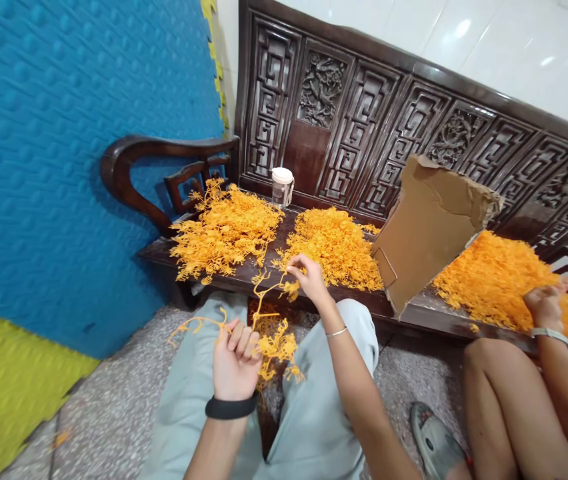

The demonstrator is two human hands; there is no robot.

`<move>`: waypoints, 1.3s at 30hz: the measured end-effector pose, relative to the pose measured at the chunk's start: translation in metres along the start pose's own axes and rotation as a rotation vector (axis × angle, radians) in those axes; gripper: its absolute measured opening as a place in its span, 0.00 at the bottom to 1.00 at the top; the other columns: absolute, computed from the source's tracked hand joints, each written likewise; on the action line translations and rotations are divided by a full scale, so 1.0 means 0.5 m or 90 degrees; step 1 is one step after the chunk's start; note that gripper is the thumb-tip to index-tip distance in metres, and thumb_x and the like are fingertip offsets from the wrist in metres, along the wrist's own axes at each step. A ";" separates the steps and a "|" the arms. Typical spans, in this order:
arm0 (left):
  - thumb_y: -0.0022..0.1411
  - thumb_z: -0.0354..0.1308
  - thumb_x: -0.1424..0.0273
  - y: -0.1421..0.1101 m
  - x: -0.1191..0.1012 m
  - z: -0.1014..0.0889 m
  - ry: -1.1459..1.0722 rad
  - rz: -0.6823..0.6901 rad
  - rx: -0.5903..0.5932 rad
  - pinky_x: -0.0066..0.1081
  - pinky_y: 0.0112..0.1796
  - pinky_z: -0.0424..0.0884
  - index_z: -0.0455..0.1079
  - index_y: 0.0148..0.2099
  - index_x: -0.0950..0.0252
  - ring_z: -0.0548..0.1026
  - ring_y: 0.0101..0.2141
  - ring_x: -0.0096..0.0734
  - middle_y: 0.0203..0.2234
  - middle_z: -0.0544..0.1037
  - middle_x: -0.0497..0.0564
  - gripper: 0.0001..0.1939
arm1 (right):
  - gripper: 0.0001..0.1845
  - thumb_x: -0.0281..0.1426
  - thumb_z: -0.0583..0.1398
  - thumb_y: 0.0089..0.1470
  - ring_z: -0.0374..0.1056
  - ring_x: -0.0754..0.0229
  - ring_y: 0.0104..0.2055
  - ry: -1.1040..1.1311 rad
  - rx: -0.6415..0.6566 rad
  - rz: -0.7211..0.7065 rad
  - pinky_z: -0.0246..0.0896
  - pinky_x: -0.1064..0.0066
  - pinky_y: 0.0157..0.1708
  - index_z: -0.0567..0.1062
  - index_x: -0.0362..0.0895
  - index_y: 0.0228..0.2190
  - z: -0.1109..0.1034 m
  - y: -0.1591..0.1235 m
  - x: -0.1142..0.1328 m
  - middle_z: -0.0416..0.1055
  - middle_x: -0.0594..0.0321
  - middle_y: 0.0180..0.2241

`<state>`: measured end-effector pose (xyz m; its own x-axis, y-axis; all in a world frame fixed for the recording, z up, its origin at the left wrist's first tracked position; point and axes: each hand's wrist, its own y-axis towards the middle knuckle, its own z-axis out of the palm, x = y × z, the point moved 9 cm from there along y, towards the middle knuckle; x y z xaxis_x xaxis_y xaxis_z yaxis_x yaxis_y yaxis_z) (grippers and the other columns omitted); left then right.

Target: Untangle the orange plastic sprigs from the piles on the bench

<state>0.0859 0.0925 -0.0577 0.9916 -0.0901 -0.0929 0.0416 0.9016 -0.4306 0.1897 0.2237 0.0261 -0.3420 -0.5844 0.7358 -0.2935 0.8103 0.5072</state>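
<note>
My left hand (237, 357) is closed around a bunch of orange plastic branch pieces (274, 347) above my lap. My right hand (307, 277) pinches the tip of a thin orange sprig (264, 287) at the front edge of a dark wooden bench (414, 313). Just behind that hand lies the middle heap of orange pieces (337, 247). Another heap (224, 230) lies to its left on the bench.
A torn cardboard sheet (427, 227) leans on the bench, with a third orange heap (501, 280) beyond it. A second person's hands (547, 303) work in that heap at the right. A clear jar with a white lid (283, 187) stands by the carved backrest. Blue foam mat (64, 153) at left.
</note>
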 end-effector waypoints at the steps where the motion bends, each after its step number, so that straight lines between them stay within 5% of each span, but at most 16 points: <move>1: 0.60 0.40 0.72 0.001 -0.012 -0.002 -0.002 0.012 -0.001 0.23 0.10 0.42 0.42 0.14 0.64 0.42 0.09 0.20 0.11 0.36 0.41 0.23 | 0.05 0.31 0.55 0.49 0.62 0.65 0.30 0.007 0.035 0.007 0.57 0.74 0.33 0.66 0.43 0.26 0.011 -0.003 -0.002 0.66 0.65 0.26; 9: 0.60 0.38 0.73 0.000 -0.095 -0.001 -0.018 0.124 0.043 0.25 0.10 0.42 0.38 0.16 0.64 0.42 0.10 0.21 0.11 0.35 0.42 0.21 | 0.05 0.29 0.56 0.48 0.62 0.66 0.30 -0.020 0.164 -0.011 0.56 0.75 0.33 0.66 0.42 0.31 0.076 -0.027 0.010 0.65 0.65 0.27; 17: 0.61 0.37 0.75 0.000 -0.088 -0.001 -0.007 0.109 0.052 0.24 0.10 0.43 0.37 0.17 0.64 0.41 0.10 0.22 0.12 0.35 0.42 0.20 | 0.03 0.25 0.55 0.49 0.59 0.67 0.30 -0.138 0.277 -0.037 0.54 0.77 0.32 0.68 0.40 0.30 0.109 -0.039 -0.014 0.63 0.63 0.29; 23: 0.61 0.37 0.74 -0.003 -0.096 0.000 -0.018 0.120 0.049 0.24 0.10 0.42 0.38 0.17 0.64 0.40 0.10 0.21 0.12 0.35 0.42 0.20 | 0.04 0.28 0.56 0.50 0.59 0.68 0.29 -0.198 0.252 -0.010 0.52 0.78 0.30 0.66 0.41 0.25 0.098 -0.037 -0.029 0.64 0.65 0.26; 28: 0.61 0.37 0.74 -0.001 -0.088 0.000 -0.017 0.097 0.037 0.24 0.10 0.43 0.40 0.16 0.64 0.40 0.11 0.21 0.13 0.35 0.42 0.21 | 0.03 0.25 0.55 0.47 0.58 0.68 0.26 -0.283 0.176 -0.004 0.50 0.78 0.28 0.65 0.42 0.24 0.089 -0.026 -0.018 0.63 0.66 0.25; 39: 0.60 0.42 0.72 -0.008 0.041 0.011 0.002 -0.050 0.027 0.22 0.11 0.41 0.45 0.13 0.65 0.42 0.11 0.21 0.13 0.35 0.41 0.23 | 0.09 0.29 0.50 0.51 0.56 0.66 0.28 -0.205 -0.220 -0.044 0.51 0.74 0.31 0.60 0.42 0.21 -0.017 -0.016 0.022 0.59 0.65 0.24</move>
<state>0.1067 0.0892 -0.0531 0.9846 -0.1631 -0.0635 0.1248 0.9088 -0.3981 0.1955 0.2112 0.0341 -0.6069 -0.5773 0.5462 -0.0298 0.7033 0.7103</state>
